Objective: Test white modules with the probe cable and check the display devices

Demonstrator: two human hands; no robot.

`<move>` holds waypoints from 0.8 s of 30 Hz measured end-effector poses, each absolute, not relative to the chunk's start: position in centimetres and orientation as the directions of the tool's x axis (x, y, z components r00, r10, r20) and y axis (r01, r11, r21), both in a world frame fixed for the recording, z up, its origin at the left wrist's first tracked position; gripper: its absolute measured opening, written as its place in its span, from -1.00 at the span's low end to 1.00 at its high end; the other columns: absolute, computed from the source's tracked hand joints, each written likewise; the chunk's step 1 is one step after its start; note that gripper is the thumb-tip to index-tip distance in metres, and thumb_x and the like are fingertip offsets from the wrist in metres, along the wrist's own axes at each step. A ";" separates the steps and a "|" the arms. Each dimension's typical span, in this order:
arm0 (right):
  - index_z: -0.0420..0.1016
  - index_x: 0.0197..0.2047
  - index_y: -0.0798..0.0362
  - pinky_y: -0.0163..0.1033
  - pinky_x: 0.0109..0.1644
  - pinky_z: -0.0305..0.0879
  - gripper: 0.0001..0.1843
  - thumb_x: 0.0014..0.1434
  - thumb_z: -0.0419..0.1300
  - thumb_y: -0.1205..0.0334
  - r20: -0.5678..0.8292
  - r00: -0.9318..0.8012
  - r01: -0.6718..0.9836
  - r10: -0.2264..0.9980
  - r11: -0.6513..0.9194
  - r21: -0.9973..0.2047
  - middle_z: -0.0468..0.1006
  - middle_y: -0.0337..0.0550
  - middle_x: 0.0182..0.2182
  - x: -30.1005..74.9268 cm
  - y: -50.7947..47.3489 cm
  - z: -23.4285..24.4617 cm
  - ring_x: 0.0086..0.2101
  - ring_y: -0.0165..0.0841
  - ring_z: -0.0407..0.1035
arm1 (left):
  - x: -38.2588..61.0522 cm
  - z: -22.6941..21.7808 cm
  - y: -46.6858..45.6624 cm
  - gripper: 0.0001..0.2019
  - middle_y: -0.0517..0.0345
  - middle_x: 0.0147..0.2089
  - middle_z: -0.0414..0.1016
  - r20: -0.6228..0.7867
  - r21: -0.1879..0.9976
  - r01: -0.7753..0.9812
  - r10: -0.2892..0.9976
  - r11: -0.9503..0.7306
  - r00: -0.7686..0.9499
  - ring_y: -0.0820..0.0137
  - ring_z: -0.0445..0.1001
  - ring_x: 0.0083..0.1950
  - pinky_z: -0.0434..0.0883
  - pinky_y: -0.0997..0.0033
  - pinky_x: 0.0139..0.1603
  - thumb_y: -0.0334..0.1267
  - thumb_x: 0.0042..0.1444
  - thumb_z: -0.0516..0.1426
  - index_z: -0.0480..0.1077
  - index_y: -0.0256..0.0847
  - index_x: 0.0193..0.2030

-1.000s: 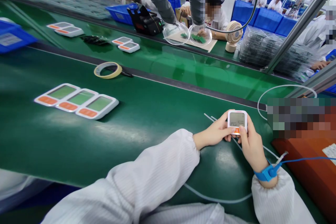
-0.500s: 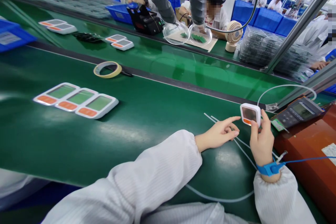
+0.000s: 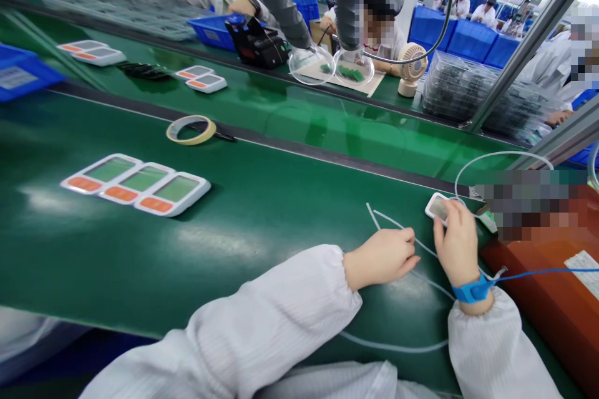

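- The green table carries the work; well to the left of the hands, three white units with orange buttons are laid side by side, apparently not yet handled.
- A roll of tape is seen beyond them, untouched.
- The small white display unit is gripped by the right hand and lowered to the table's right end, so its handling seems nearly finished.
- The left hand is loosely curled and empty, rested on thin white tubing.

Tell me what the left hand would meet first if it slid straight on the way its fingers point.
Likely the right hand, which holds the small white device; the left hand points rightward along the belt, though depth is unclear.
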State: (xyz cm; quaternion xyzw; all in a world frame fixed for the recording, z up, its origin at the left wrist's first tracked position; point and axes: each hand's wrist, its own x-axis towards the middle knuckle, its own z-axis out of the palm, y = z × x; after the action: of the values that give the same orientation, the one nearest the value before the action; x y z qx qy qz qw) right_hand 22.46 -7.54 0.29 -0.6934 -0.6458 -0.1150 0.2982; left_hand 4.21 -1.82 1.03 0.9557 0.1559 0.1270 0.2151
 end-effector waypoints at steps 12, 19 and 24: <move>0.37 -0.27 0.07 -0.11 -0.16 0.40 -0.85 0.34 0.03 0.37 0.256 -0.065 0.858 0.965 0.185 -0.480 0.47 -0.10 -0.34 19.2 -7.9 -0.6 -0.29 -0.22 0.40 | -4.8 3.1 0.0 -0.67 -0.06 -0.05 0.52 0.140 0.463 0.494 0.611 -0.736 0.779 0.23 0.47 0.00 0.39 0.27 0.07 -0.10 0.32 -0.03 0.49 -0.23 -0.13; 0.27 0.28 0.02 -0.25 -0.15 0.46 -0.42 0.25 -0.13 0.52 0.289 -0.076 0.776 0.954 0.239 -0.584 0.51 -0.10 -0.15 18.6 -8.3 0.3 -0.36 -0.40 0.46 | -16.7 2.3 5.8 -0.30 -0.55 0.39 -0.03 0.198 0.050 0.992 0.973 0.114 -0.122 -0.30 -0.04 0.40 0.16 -0.31 0.19 0.14 0.24 -0.11 0.17 -0.46 0.28; 0.50 0.12 -0.01 -0.28 -0.14 0.45 -0.46 0.24 -0.11 0.51 0.411 -0.101 0.768 0.906 0.333 -0.547 0.43 -0.06 -0.16 18.1 -8.6 0.6 -0.25 -0.37 0.45 | -19.1 1.0 4.6 -0.37 -0.38 0.32 0.16 0.178 0.004 0.996 0.980 0.094 -0.093 -0.15 0.09 0.35 0.22 -0.09 0.22 0.07 0.28 -0.21 0.15 -0.37 0.29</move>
State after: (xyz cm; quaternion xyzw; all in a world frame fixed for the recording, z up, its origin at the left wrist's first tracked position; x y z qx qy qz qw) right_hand 18.14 -8.61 0.57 -0.5690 -0.7354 0.0976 0.3549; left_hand -19.11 4.56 1.04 0.6704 0.7366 0.0617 -0.0645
